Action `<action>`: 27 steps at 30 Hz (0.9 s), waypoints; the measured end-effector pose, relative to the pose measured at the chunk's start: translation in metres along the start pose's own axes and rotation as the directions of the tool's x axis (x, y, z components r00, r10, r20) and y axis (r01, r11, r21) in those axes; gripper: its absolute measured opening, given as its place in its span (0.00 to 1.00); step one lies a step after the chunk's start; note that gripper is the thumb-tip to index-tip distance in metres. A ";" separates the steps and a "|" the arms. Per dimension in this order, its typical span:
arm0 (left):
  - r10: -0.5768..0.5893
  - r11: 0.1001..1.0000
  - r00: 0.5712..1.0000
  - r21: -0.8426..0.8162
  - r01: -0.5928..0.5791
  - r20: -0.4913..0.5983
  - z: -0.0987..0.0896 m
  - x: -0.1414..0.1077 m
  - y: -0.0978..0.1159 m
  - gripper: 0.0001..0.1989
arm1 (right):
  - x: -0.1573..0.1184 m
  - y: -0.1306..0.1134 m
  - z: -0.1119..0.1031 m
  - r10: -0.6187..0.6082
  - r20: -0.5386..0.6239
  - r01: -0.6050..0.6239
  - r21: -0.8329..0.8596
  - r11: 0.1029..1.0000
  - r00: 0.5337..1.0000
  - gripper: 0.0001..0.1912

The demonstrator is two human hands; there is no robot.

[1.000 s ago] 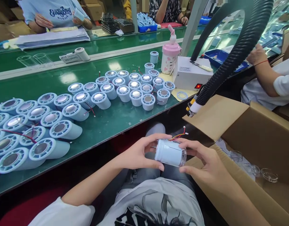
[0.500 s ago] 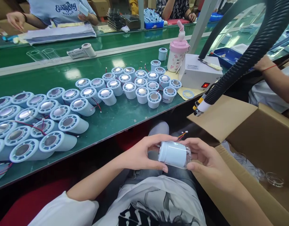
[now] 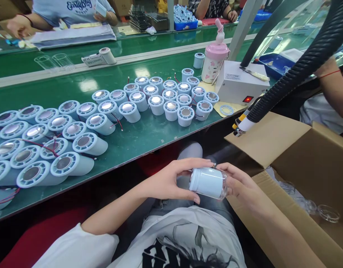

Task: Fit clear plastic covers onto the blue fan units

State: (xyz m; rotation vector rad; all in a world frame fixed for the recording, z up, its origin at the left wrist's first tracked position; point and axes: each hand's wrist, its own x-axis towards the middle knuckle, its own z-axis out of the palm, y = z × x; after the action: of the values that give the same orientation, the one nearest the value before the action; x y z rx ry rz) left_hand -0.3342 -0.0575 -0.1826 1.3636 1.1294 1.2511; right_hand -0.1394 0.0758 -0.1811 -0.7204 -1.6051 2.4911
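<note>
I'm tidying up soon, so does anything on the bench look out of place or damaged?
Mildly odd: a blue ring lies loose on the yellow sheet, apart from the blue cylinders, and a knife-like tool rests atop the white box. No spill or damage shows.

On the long green tabletop (image 3: 149, 137) before the person, many light-blue plastic cylinders (image 3: 130, 111) spread from the left side to the middle, with two clear round tubes (image 3: 63, 62) behind them on the left and a white-and-pink cup (image 3: 215, 65), then a boxy white unit (image 3: 241, 83), to their right. On the near side of the tabletop, a light-blue cylinder in a clear plastic sleeve (image 3: 207, 183) lies between the left hand (image 3: 165, 182) and the right hand (image 3: 244, 188), and right of both is an open brown cardboard carton (image 3: 313, 163) with clear round pieces (image 3: 329, 219) inside.
</note>
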 end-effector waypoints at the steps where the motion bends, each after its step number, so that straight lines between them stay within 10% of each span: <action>1: 0.002 1.000 1.000 0.003 -0.002 0.002 0.000 0.000 0.000 0.41 | 0.001 0.001 0.000 0.030 -0.003 -0.030 0.007 1.000 1.000 0.21; 27: -0.135 0.991 0.988 -0.035 0.133 -0.080 0.012 -0.004 0.008 0.32 | 0.006 0.015 0.008 0.357 0.190 -0.392 0.199 0.898 0.914 0.37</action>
State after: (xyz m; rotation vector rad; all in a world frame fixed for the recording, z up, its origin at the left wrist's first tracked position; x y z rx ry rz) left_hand -0.3224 -0.0635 -0.1757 1.2035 1.2337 1.2304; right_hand -0.1460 0.0643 -0.1934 -0.9045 -1.2736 3.0093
